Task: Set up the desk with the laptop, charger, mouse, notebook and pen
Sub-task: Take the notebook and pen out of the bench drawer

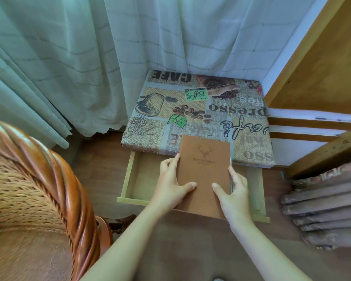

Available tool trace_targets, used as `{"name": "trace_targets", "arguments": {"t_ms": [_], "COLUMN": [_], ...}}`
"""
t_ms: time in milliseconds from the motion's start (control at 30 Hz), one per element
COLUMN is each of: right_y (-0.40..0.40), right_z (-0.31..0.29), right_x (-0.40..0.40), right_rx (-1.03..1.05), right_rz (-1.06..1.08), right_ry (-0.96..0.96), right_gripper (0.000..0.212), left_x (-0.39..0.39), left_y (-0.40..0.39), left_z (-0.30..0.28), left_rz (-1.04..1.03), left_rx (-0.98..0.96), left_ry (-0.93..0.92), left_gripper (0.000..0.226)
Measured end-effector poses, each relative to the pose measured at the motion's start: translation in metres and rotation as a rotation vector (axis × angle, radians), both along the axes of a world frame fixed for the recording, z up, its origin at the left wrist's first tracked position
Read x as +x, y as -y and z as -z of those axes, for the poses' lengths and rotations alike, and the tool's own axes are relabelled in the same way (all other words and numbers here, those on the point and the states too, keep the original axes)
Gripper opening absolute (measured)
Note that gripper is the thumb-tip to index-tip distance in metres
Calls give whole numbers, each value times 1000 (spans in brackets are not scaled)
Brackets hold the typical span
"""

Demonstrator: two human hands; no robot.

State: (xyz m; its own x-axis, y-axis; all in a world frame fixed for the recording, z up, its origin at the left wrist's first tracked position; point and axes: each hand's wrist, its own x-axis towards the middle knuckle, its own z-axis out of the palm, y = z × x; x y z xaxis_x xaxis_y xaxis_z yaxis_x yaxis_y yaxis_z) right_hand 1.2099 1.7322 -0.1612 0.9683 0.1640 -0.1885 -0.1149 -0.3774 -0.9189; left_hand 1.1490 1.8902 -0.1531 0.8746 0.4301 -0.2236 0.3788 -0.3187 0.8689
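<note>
A brown notebook [205, 169] with a deer-head emblem on its cover is held above the pulled-out wooden drawer [130, 177] of a small desk. My left hand [171, 185] grips its left edge, thumb on the cover. My right hand [234, 191] grips its right edge, thumb on the lower cover. The desk top [190, 110] wears a coffee-themed patterned cloth and carries nothing else. The notebook's far end overlaps the desk's front edge. No laptop, charger, mouse or pen is in view.
A woven rattan chair [39, 179] with a twisted wooden frame stands at the left. Pale curtains [89, 57] hang behind the desk. A wooden frame [322, 67] and a folded brown curtain [322, 203] sit at the right. Brown floor lies below.
</note>
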Motion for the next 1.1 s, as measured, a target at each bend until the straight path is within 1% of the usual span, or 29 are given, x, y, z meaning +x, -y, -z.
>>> {"name": "trace_targets", "arguments": {"t_ms": [200,367,500,600,700,767,900,1000,1100], "right_y": [-38,-57,-64,-62,-56,-56,-62,-66,-71], "right_z": [10,24,37,44,51,55,58,56,54], "right_x": [82,141,176,191,194,193,189,184,168], "right_rx": [-37,-66,-122,-219,-475,-585,-707,-809,-812], "right_rz": [-52,-93,-159,-232,-325,-368,-381,-394,-527], "right_ry": [106,131,151,146,287,346,370,491,636], "right_gripper": [62,60,56,57,58,59,61,60,56], "left_x": [74,131,166,179,179,177,175,172,158], "left_y": [-32,-47,-48,-51,-53,-52,-51,-47,-40], "left_z": [1,15,33,47,58,62,65,66,71], "left_rz": [88,74,80,147,158,134,115,77,47], "left_rx": [155,206,298,389,548,629,675,692,678], "left_ry": [-10,-39,-92,-162,-179,-171,-167,-136,-71], "left_gripper": [105,109,113,108,101,98,95,86,73]}}
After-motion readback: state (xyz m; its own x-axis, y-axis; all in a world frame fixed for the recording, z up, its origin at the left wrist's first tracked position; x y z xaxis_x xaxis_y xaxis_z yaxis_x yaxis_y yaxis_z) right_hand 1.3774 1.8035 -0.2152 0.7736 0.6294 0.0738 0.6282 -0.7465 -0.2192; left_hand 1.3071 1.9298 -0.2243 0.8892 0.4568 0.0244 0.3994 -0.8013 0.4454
